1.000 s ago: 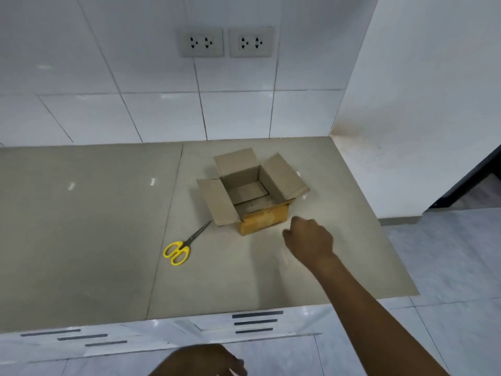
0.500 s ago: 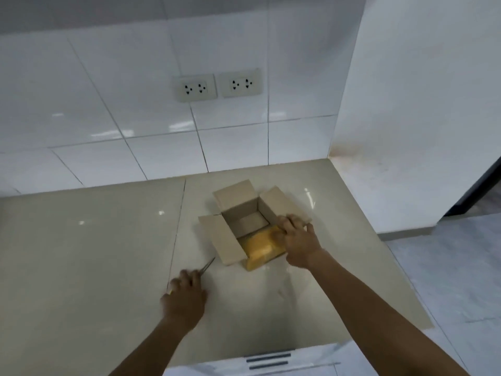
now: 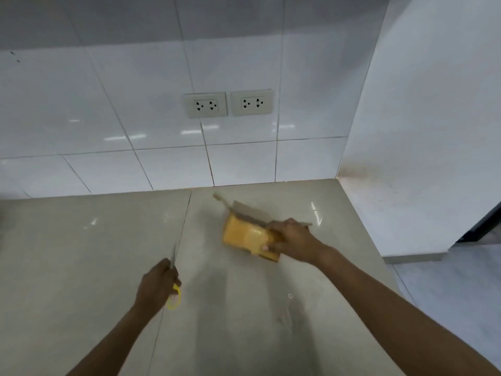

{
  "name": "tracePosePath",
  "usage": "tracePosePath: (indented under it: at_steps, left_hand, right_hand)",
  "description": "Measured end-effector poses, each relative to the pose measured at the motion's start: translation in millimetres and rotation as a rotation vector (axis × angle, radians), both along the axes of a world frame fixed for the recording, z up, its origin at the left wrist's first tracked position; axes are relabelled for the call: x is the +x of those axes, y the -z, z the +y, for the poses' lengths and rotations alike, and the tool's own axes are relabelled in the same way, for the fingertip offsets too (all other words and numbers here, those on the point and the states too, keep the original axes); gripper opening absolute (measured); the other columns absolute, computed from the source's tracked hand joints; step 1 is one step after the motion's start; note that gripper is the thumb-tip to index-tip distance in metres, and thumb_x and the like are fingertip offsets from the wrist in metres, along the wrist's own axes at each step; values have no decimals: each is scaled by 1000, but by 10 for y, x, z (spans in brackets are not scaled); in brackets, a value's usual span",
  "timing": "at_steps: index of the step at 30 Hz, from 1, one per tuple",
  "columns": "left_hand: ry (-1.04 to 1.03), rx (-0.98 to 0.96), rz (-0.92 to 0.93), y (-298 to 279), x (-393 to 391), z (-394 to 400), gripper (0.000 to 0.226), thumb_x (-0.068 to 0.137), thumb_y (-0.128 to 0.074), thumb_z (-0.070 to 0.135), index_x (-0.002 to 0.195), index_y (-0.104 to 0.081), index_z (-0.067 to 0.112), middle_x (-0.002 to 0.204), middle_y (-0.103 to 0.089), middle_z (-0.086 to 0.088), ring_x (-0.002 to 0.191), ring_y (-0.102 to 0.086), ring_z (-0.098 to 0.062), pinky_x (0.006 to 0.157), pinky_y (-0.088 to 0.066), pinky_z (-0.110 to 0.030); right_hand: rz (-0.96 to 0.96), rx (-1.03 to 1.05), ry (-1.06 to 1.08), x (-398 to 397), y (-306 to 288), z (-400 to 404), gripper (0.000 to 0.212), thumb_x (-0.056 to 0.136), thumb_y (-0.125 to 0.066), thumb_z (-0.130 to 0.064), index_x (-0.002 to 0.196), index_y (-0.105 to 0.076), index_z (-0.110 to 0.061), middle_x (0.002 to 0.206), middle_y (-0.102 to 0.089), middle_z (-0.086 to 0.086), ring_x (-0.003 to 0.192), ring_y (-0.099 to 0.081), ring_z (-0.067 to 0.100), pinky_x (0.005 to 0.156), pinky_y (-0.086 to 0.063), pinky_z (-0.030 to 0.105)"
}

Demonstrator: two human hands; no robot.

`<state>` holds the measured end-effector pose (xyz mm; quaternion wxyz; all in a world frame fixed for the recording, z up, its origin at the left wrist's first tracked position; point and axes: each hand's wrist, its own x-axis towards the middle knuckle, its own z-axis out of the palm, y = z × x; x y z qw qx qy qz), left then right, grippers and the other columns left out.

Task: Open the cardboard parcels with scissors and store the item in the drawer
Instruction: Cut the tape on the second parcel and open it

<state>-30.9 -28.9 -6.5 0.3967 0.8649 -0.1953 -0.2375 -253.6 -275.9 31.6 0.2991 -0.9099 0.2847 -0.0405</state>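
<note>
The cardboard box was tipped onto its side on the worktop, its yellow-taped face turned toward the camera and its plain brown flaps pointing away toward the wall (the picture was blurred there, so the flaps' edges ran soft). The right hand gripped the box at its right end, fingers curled over the top edge and the thumb pressed against the taped face. The left hand held the scissors, fingers wrapped round the shank, with the grey blades pointing up and away and 1 yellow handle loop showing below the hand.

Half a second before, the box had stood upright with its 4 flaps spread open and the right hand had only just reached its front corner; since then it had been rolled over onto its side. The scissors had lain flat on the worktop under the left hand, and were now lifted clear of it. The view had also tilted up, showing more wall.

The worktop was of glossy beige tiles with a seam running between the 2 hands. Behind it rose a wall of white tiles carrying 2 sockets side by side, and a plain white wall closed the right end.
</note>
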Motion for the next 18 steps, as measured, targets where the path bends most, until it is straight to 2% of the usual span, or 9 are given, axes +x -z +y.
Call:
tracePosePath:
  at_steps: [1, 3, 6, 9, 11, 14, 16, 18]
  left_hand:
    - [-41, -114, 71, -163, 50, -2, 20, 90, -44, 4, 78, -59, -2, 58, -67, -11, 56, -59, -29, 56, -50, -35]
    - [-30, -237, 79, -550, 65, -31, 22, 94, -45, 10, 85, -62, -1, 61, -65, -18, 51, -53, -24, 52, -43, -27]
    - [203, -255, -190, -1021, -18, -74, 19, 97, -52, 22, 83, -60, 14, 59, -65, -10, 45, -47, -11, 48, -39, -26]
    - [581, -150, -467, -1287, -100, -140, 13, 95, -55, 35, 85, -59, 28, 58, -63, 4, 51, -57, -7, 57, -47, -29]
    - [796, -19, -623, -1371, -111, -262, 12, 95, -52, 44, 94, -61, 35, 58, -60, 10, 56, -59, -7, 57, -48, -27]
    - [1000, 127, -854, -1354, -82, -493, 24, 95, -45, 50, 106, -61, 36, 60, -52, 17, 58, -51, -2, 53, -34, -17]
    - [1064, 188, -883, -1278, -20, -589, 26, 96, -44, 52, 107, -61, 37, 64, -54, 15, 61, -49, -3, 53, -30, -18]
    - [1109, 232, -851, -1186, 60, -638, 26, 96, -44, 52, 103, -62, 36, 61, -53, 13, 60, -49, -3, 53, -32, -19]
  right_hand:
    - [-55, 74, 9, 40, -148, -42, 51, 76, -68, -57, 118, -60, -28, 109, -64, 2, 112, -57, 23, 94, -45, 42]
    - [-105, 187, -3, 99, -405, -129, 43, 80, -68, -54, 113, -66, -26, 105, -69, -2, 101, -64, 17, 90, -51, 38]
    - [-57, 240, -119, 180, -747, -216, 36, 88, -61, -51, 110, -71, -24, 110, -71, -7, 102, -64, 8, 95, -48, 29]
    - [69, 290, -213, 246, -870, -256, 33, 93, -53, -50, 105, -74, -27, 113, -70, -14, 105, -62, 3, 99, -43, 24]
    - [151, 279, -239, 298, -865, -249, 32, 95, -50, -49, 103, -74, -29, 113, -70, -14, 107, -62, 6, 102, -42, 27]
    - [233, 231, -275, 354, -769, -234, 30, 97, -48, -42, 112, -71, -29, 116, -68, -16, 109, -60, 3, 106, -42, 33]
    - [212, 200, -283, 354, -648, -207, 27, 98, -48, -38, 112, -70, -31, 114, -68, -17, 109, -60, 4, 106, -42, 38]
    - [164, 117, -266, 321, -509, -177, 27, 95, -45, -47, 107, -69, -41, 109, -69, -19, 110, -57, 7, 104, -42, 44]
